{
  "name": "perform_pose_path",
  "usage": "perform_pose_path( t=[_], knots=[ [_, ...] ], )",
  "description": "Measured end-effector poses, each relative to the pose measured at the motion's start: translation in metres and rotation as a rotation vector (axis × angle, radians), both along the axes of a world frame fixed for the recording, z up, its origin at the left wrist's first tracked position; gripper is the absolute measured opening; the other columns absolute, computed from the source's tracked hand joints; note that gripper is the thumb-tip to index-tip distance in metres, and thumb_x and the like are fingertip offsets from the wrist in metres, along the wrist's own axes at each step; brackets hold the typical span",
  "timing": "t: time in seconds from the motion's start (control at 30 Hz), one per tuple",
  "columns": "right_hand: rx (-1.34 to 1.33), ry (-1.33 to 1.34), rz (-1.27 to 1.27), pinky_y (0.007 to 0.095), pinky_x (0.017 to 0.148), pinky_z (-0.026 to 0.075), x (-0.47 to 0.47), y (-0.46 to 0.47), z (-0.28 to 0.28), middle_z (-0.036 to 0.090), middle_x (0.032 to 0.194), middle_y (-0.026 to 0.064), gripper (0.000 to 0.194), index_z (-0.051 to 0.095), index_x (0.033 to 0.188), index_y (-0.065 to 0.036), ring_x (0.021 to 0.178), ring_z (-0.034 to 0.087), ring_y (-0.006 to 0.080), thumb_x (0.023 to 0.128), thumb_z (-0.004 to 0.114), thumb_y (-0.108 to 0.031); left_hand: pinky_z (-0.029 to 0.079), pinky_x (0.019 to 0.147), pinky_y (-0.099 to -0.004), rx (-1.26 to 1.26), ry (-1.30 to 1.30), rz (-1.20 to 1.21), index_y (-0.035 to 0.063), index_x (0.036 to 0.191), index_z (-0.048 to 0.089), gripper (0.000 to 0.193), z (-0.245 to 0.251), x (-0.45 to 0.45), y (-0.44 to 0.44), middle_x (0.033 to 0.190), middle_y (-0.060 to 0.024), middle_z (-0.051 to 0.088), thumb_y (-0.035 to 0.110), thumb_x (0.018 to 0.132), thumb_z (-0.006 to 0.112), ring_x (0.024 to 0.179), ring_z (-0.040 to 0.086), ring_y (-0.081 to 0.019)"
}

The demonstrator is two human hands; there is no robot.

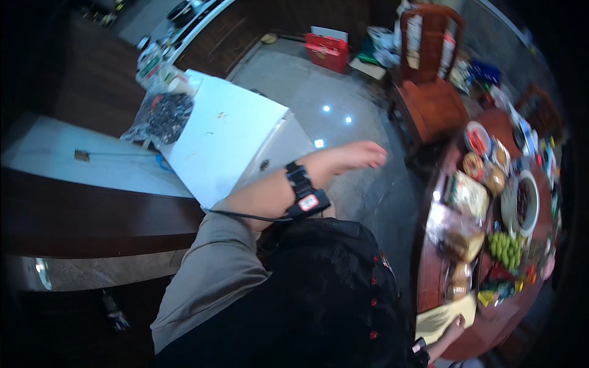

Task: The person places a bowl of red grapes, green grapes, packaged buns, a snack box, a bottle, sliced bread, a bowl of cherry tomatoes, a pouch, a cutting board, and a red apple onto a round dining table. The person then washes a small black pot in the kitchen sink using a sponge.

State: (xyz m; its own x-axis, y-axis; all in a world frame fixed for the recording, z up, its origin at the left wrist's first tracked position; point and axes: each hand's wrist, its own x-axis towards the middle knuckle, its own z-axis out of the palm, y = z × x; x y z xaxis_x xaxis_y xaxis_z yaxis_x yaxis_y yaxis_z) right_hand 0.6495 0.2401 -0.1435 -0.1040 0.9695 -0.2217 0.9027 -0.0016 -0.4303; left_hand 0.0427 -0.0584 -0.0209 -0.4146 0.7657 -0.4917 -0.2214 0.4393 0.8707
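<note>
My left hand (363, 155), blurred, reaches out over the tiled floor with its fingers loosely bent and nothing visible in it. A black strap with a small device (307, 202) and a cable sits on that forearm, beside a white box-like unit (230, 133). At the lower right, my right hand (454, 327) pinches the edge of a flat cream sheet (446, 313) at the rim of a round, dark red wooden table (430, 290). Wrapped bread-like food (462, 244) and green grapes (505, 250) are on the table beyond the sheet.
A large white pot (508, 202) and packaged foods stand on the table. Behind it is a wooden chair (430, 106). A red box (326, 51) and bags stand on the floor. A clear plastic bag of dark items (168, 115) rests at the white unit's left edge.
</note>
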Motion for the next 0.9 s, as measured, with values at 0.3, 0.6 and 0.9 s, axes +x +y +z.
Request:
perform_pose_path(
  t=[0.3,0.6,0.9],
  knots=[
    [0.006,0.882,0.578,0.0159,0.051,0.033,-0.430,-0.076,0.118,0.047,0.071,-0.0043,0.009,0.054,0.097,-0.006,0.058,0.040,0.0013,0.094,0.048,-0.011,0.040,0.084,-0.0295,-0.081,0.020,0.816,0.0089,0.115,0.055,0.029,0.023,-0.146,-0.258,0.106,-0.0044,0.060,0.023,0.090,0.050,0.098,0.053,-0.0144],
    [-0.287,0.964,0.790,0.0155,0.051,0.037,-0.627,-0.101,0.131,0.054,0.083,0.0036,0.018,0.051,0.104,-0.005,0.061,0.046,0.0044,0.088,0.044,0.000,0.040,0.085,-0.0293,-0.068,-0.035,1.090,0.0083,0.115,0.055,0.032,-0.007,-0.191,-0.324,0.107,-0.0036,0.061,0.026,0.088,0.055,0.097,0.054,-0.0138],
    [-0.423,0.833,1.072,0.0207,0.068,0.044,-0.829,-0.007,0.116,0.056,0.095,0.0015,0.015,0.055,0.105,-0.003,0.084,0.054,0.0085,0.091,0.053,-0.009,0.040,0.083,-0.0288,-0.103,0.029,1.452,0.0116,0.112,0.056,0.030,-0.013,-0.292,-0.307,0.103,0.0003,0.061,0.027,0.086,0.056,0.094,0.054,-0.0108]
  ],
)
